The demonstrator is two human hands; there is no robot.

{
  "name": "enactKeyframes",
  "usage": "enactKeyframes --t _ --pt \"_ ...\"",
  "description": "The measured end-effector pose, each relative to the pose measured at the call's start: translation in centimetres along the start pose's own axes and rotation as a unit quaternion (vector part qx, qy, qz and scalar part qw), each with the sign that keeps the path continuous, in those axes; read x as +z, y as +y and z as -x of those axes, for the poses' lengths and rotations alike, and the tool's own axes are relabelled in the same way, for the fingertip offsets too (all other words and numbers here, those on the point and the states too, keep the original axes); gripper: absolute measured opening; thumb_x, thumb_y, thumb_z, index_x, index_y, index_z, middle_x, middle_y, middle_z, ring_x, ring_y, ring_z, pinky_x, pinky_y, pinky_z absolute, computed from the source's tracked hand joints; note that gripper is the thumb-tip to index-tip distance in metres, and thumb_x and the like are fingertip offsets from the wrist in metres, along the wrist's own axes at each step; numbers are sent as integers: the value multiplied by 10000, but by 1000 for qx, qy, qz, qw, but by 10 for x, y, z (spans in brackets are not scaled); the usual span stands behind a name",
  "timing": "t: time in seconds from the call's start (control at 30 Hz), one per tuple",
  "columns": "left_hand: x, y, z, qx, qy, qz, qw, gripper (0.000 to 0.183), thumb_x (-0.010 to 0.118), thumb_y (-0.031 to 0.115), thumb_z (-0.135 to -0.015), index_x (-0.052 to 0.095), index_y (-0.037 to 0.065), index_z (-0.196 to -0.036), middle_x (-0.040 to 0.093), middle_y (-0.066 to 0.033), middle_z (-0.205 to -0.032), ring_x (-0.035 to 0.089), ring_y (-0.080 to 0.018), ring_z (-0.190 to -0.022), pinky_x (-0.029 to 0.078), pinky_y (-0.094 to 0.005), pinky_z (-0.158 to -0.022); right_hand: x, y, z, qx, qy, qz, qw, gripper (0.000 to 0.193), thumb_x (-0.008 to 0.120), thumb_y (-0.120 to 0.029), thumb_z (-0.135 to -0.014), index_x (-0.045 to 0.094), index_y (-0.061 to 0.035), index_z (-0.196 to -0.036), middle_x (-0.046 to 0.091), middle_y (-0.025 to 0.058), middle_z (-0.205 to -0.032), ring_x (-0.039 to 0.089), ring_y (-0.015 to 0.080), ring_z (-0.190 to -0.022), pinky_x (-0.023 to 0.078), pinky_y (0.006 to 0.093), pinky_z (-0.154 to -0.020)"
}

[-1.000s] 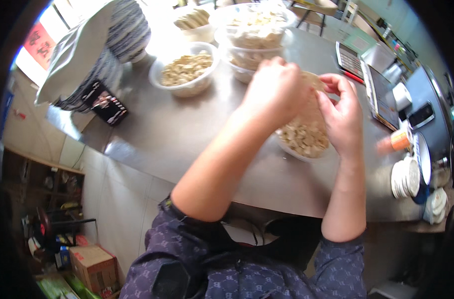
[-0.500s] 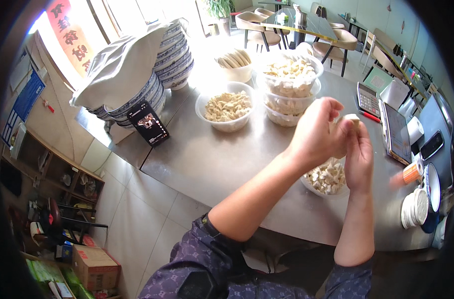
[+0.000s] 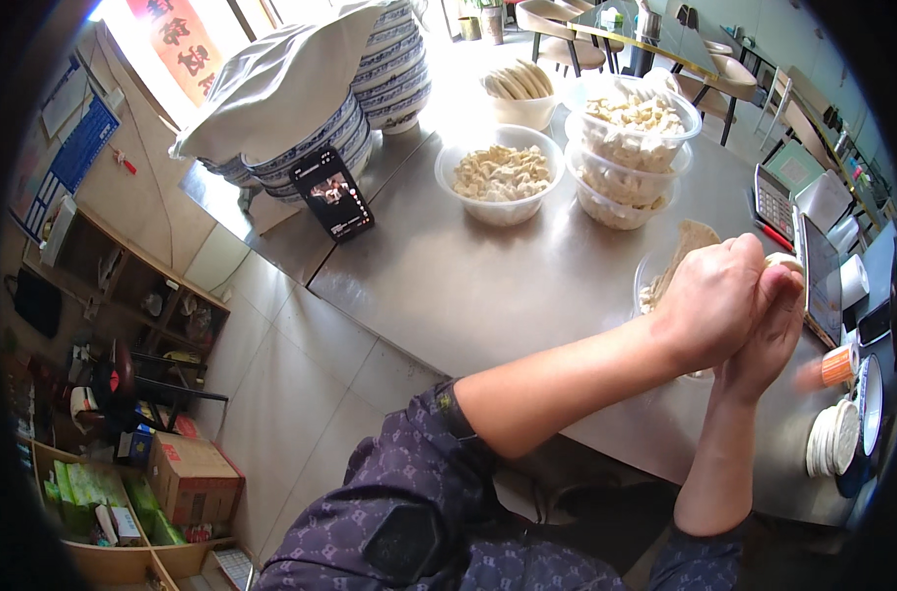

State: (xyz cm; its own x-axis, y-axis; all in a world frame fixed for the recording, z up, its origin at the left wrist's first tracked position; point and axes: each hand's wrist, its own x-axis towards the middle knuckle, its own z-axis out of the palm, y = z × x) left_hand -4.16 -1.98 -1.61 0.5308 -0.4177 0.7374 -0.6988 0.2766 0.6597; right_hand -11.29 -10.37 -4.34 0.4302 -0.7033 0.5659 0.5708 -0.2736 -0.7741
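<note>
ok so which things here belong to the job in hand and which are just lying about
Seems part of the job:
left hand and right hand, together at a pale piece
clear bowl partly behind them
flat tan sheet beside the left hand
stacked filled tubs

Probably just lying about:
propped phone
calculator
tablet
cardboard box
blue-and-white bowls

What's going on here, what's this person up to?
The person's left hand and right hand are together, closed around a pale piece. Behind them, partly hidden, are a clear bowl with pale bits in it and a flat tan piece. Farther back on the metal table stand another filled bowl and a bowl stack.
</note>
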Motion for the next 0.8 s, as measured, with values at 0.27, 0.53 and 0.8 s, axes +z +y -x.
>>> enactKeyframes --t 0.27,0.53,0.8 --pt "-10 -2 -12 -80 -75 103 989 383 587 326 -1058 604 -9 -873 655 -266 -775 654 -478 -764 527 -482 -654 -6 4 -7 55 -20 -105 993 325 462 -314 -1148 621 -31 -1159 662 69 -1093 655 152 -997 528 293 -878" --pt "-38 -8 -28 -131 -169 196 957 417 615 350 -1052 656 -35 -899 655 -126 -701 653 -160 -687 537 -372 -628 2 2 -9 50 -52 -85 994 343 483 -346 -1136 627 -39 -1190 650 22 -974 632 107 -862 510 259 -727" --pt "-54 -8 -35 -120 -134 -3 984 378 676 315 -958 693 -33 -811 695 -266 -791 704 -426 -786 569 -469 -723 -15 1 -27 -66 -115 311 941 307 563 -353 -1108 671 -65 -1113 546 -48 -838 430 24 -706 341 211 -606"
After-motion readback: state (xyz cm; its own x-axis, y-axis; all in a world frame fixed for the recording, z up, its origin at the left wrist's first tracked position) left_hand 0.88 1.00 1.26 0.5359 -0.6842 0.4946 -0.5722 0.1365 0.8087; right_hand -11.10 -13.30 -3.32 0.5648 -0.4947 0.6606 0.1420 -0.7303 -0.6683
